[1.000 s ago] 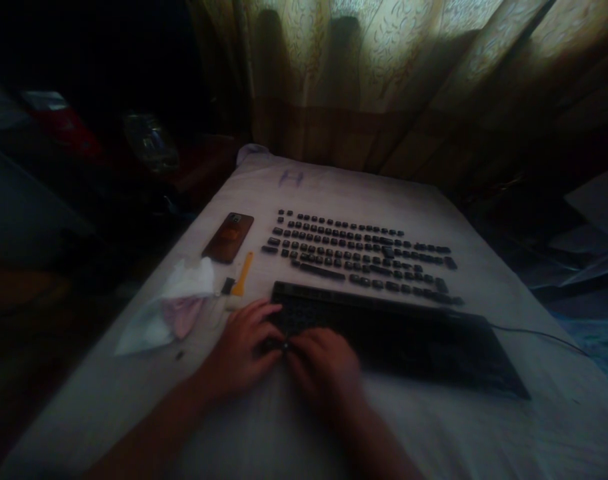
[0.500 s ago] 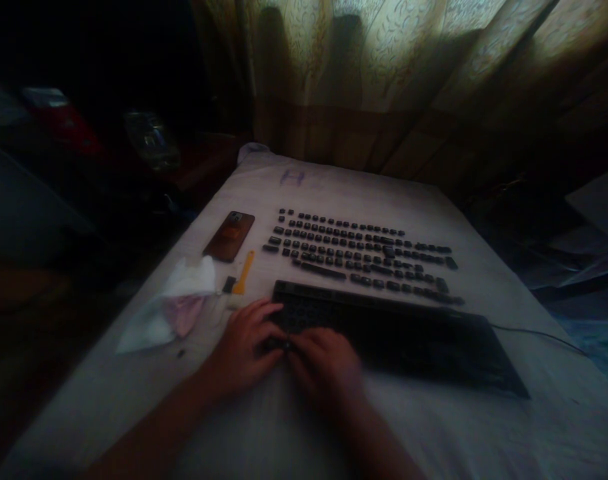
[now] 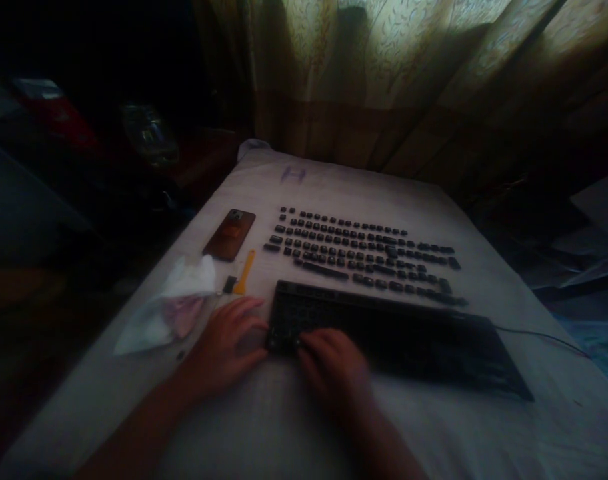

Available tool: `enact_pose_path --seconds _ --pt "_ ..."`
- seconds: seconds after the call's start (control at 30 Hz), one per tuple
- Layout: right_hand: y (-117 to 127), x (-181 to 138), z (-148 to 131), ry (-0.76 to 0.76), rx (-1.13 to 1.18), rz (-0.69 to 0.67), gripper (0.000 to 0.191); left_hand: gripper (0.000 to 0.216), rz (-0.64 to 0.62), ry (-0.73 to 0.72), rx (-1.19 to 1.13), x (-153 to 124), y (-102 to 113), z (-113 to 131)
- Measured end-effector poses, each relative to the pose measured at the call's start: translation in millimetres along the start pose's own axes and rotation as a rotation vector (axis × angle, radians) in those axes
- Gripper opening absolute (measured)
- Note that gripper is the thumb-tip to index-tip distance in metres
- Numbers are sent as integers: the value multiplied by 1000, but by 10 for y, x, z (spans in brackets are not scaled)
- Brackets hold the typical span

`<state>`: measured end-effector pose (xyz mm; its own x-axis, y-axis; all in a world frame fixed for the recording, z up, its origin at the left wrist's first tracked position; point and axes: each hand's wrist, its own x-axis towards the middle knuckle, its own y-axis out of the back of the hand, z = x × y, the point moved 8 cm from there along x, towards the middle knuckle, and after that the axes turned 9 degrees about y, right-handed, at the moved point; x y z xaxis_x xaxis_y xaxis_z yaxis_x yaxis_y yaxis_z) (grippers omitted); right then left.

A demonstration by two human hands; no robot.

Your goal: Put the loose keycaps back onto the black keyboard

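Note:
A black keyboard base, its keycaps off, lies on the white cloth with its left end between my hands. My left hand is at that left end, fingers apart and curved, thumb and fingertips by the edge, with nothing visible in it. Over the front left part of the base, my right hand has its fingers closed together, tips down on the base. Whatever those fingertips pinch is too dark and small to make out. Beyond the base, loose black keycaps stand in several rows, including a long space bar keycap.
Left of the keycaps lie a brown phone, a yellow-handled tool and a small dark piece. A crumpled white cloth or bag with something pink sits nearer. A cable runs off right. Curtains hang behind.
My left hand has drawn back to the left, away from my right fingertips, uncovering the keyboard's front left corner. My right hand has shifted slightly right and stays on the keyboard.

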<state>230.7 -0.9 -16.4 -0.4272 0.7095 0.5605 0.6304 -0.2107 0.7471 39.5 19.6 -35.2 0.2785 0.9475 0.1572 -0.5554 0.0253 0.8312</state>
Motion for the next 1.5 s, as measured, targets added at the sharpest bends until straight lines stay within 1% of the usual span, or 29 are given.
enact_pose_path --seconds 0.23,0.5,0.77,0.97,1.17,1.27,1.5 --pt "72 8 18 -32 -31 29 21 27 4 6 6 0 -39 -29" --pt "-17 48 -118 13 -47 -31 19 28 -9 6 4 -11 -62 -28" --pt "-46 58 -101 -24 -9 -77 18 28 -6 -4 -2 -1 -35 7" --pt "-53 84 -100 -51 -8 -87 19 32 3 19 -25 -9 -44 -9" --pt "-72 127 -122 -48 -66 -167 17 38 4 30 -68 -2 -61 15" --pt "-76 157 -131 -50 -99 -195 16 36 27 44 -84 6 -60 14" --pt "-124 255 -143 -54 -162 -331 15 36 21 42 -91 5 -77 2"
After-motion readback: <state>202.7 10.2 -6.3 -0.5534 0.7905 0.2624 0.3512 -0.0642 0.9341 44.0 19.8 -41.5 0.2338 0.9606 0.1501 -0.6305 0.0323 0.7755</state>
